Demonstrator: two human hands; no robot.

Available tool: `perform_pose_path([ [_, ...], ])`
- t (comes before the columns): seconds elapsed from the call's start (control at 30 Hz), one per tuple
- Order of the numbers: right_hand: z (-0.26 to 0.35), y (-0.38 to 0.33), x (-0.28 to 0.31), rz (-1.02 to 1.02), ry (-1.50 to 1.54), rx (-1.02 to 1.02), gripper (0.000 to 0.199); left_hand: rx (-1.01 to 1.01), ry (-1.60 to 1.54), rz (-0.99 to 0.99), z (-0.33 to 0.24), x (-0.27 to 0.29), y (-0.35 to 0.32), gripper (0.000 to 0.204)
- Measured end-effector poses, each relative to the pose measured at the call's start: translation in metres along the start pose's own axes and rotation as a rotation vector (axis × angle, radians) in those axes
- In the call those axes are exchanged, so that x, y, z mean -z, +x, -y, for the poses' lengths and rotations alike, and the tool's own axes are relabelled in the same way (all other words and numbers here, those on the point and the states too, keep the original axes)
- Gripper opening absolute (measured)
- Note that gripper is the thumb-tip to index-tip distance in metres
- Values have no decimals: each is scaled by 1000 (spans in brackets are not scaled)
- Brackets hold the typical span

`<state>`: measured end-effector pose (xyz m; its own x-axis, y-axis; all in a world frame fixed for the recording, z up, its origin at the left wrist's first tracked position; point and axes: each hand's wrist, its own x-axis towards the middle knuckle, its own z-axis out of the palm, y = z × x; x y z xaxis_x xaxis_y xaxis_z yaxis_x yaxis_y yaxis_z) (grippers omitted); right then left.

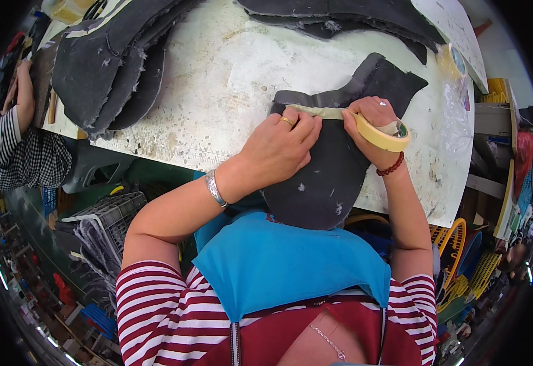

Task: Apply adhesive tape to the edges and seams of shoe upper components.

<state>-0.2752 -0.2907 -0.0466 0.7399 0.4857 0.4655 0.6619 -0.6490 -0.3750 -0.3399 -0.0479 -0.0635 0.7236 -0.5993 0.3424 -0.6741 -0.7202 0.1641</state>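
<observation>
Shows dark cloth piece (324, 177) on white table (208, 79), beneath both hands, long axis toward the body; has tape strip (330, 113) crossing it sideways from bunched left hand (278, 149), cannot tell whether pinching or pressing, to right hand (371, 111), gripping tape roll (385, 141).

2 dark stacks (111, 70) cropped, right hand (370, 112) apparently part-hidden

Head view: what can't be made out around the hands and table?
In the head view:
Left hand: exact grip on the tape strip, hidden by the hand itself.
Right hand: partly hidden behind the roll of tape.
Upper dark stack: far part cut off by the top edge.
Co-worker's hand: contact too small, dim near left rim.
</observation>
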Motion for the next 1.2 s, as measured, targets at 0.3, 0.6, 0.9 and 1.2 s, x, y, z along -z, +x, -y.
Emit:
perform_pose_path([
  [0.3,1,7,-6,40,-238,62,20,-24,100,93,-5,1,5,66],
  [0.6,4,22,-4,146,-377,131,18,40,-19,122,-8,-1,7,69],
  [0.9,33,8,-10,34,-481,47,22,-76,59,157,35,25,18,47],
  [1.2,51,-1,-31,-15,-453,-130,22,-87,-133,-7,11,4,18,43],
])
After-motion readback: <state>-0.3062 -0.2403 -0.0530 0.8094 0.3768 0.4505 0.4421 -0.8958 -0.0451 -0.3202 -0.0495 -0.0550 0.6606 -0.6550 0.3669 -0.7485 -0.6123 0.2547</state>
